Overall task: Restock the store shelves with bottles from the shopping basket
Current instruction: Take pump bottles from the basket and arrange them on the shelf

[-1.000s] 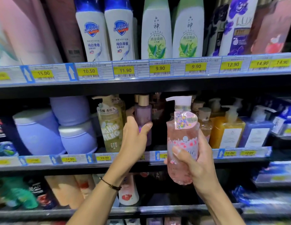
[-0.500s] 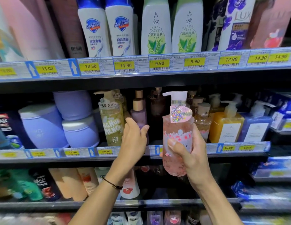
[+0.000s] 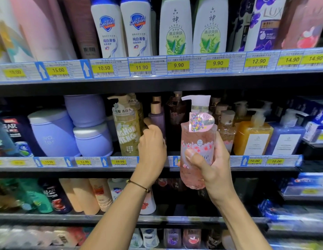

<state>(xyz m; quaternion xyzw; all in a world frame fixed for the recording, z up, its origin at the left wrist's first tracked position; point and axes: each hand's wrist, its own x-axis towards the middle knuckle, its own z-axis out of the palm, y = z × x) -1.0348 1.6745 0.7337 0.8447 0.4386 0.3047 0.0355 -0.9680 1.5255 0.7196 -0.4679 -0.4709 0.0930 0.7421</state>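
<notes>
upright pink pump bottle (image 3: 197,143) before shelf (image 3: 157,169)

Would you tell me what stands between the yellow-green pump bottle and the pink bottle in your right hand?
In the head view: a small purple bottle, a dark brown bottle behind it, and the left hand at the purple one.

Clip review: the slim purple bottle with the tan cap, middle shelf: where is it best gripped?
Probably its upper body just under the cap, from the front. The purple bottle stands upright and slim, with a yellow-green pump bottle and a dark bottle close on either side, so only its front is free. The left hand is in front of it.
</notes>
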